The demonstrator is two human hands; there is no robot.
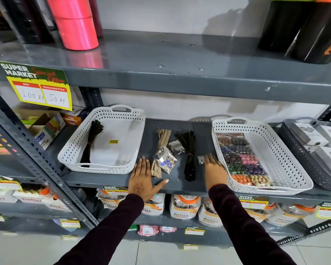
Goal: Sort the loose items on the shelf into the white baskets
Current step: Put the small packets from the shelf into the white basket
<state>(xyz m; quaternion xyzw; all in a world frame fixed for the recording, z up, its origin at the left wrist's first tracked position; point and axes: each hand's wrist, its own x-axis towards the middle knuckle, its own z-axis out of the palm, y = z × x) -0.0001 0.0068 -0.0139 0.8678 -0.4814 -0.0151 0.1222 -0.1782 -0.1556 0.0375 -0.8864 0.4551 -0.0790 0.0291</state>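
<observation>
Two white baskets stand on the grey shelf [172, 185]. The left basket [73, 148] holds one black bundle [91, 141]. The right basket [287, 163] holds packets of coloured beads [243, 159]. Between them lie a beige bundle [161, 142], a clear packet with blue pieces [165, 161], a dark foil packet [177, 147] and a black bundle [188, 153]. My left hand [141, 178] rests flat and open on the shelf beside the beige bundle. My right hand [214, 171] lies palm down, fingertips touching a small clear packet [200, 159].
A dark grey basket [294, 148] with white boxes stands at the far right. Boxes sit left of the white baskets behind a slanted shelf post [27, 150]. The upper shelf [180, 81] carries pink and black rolls. Jars fill the shelf below.
</observation>
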